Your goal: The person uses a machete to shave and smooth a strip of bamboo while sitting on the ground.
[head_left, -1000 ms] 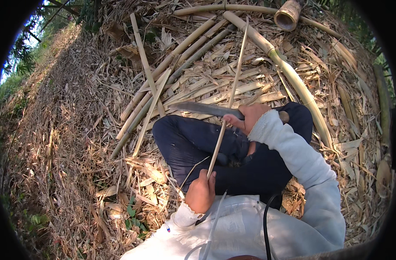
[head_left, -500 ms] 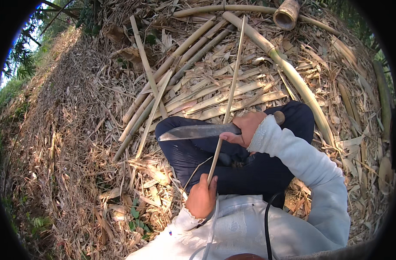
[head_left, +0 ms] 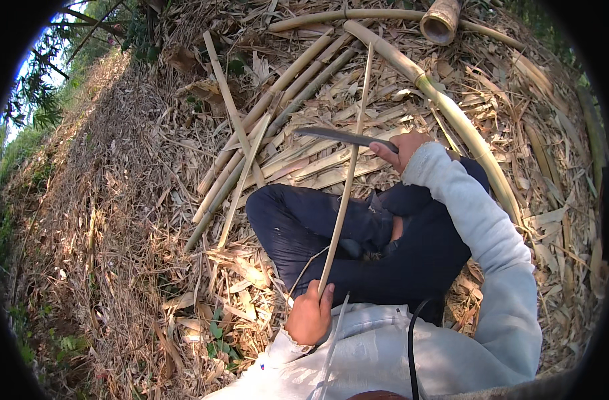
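My left hand point(head_left: 309, 315) is closed around the near end of a long, thin bamboo strip point(head_left: 345, 193), close to my waist. The strip slants up and away from me over my crossed legs. In my right hand point(head_left: 404, 148) is the handle of a machete point(head_left: 338, 136), its blade pointing left. The blade crosses the strip along its upper part, and only its narrow edge side faces up. Most of the handle is hidden by my fingers and sleeve.
Bamboo poles point(head_left: 291, 80) lie at the upper left, with split strips point(head_left: 224, 87) across them. A thick curved pole point(head_left: 444, 107) runs along the right. A cut bamboo tube point(head_left: 440, 23) lies at the far side. Dry leaves and shavings point(head_left: 244, 273) cover the ground.
My right hand has carried the machete away from me along the strip, and the blade has turned from flat to edge-on. My left hand keeps its grip and has barely moved.
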Demonstrator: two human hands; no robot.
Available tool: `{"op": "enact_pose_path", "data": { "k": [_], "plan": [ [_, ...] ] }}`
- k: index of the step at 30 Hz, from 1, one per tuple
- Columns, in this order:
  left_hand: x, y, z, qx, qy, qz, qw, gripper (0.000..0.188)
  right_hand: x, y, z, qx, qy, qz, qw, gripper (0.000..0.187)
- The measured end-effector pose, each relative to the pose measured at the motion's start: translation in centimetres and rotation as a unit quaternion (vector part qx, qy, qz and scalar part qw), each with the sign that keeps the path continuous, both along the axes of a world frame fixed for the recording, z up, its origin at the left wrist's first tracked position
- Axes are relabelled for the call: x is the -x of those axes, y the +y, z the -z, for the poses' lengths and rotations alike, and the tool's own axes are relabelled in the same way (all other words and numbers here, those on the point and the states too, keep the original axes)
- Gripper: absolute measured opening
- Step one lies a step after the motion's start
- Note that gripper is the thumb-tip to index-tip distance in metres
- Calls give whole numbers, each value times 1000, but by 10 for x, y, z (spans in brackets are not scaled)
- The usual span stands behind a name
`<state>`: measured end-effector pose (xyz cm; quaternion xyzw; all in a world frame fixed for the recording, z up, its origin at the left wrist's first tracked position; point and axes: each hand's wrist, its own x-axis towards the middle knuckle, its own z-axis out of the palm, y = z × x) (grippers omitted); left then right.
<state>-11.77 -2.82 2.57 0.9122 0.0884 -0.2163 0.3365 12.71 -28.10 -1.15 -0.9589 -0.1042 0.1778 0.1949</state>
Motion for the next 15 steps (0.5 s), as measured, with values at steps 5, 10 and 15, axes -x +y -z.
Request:
{"op": "enact_pose_path", "data": {
  "k": [5, 10, 15],
  "plan": [
    [-3, 1, 3, -6, -37, 7, 999, 28, -17, -3, -6, 60, 25, 1, 998, 103],
    [-33, 4, 42, 121, -81, -36, 989, 39, 62, 53, -15, -19, 20, -129, 991, 84],
    [-93, 22, 41, 329, 124, -170, 920, 44, 80, 68, -2, -146, 38, -58, 987, 86]
  ]
}}
